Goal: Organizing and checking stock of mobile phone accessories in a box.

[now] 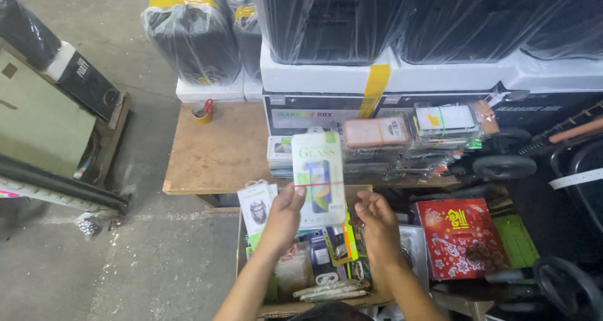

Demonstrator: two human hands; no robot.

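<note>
My left hand (284, 217) holds up a bundle of white and green phone screen-protector packs (319, 173), gripping its lower left edge. A red rubber band runs across the bundle. My right hand (375, 219) is at the bundle's lower right corner, fingers pinched on the rubber band's end. Both hands hover over an open cardboard box (251, 305) filled with small packaged phone accessories.
A low wooden board (217, 148) carries stacks of bundled packs (408, 136) and a tape roll (203, 112). Behind stand plastic-wrapped black speakers on white foam (326, 76). A red patterned box (461, 236) lies at right, near wheels and a black tyre. Concrete floor at left.
</note>
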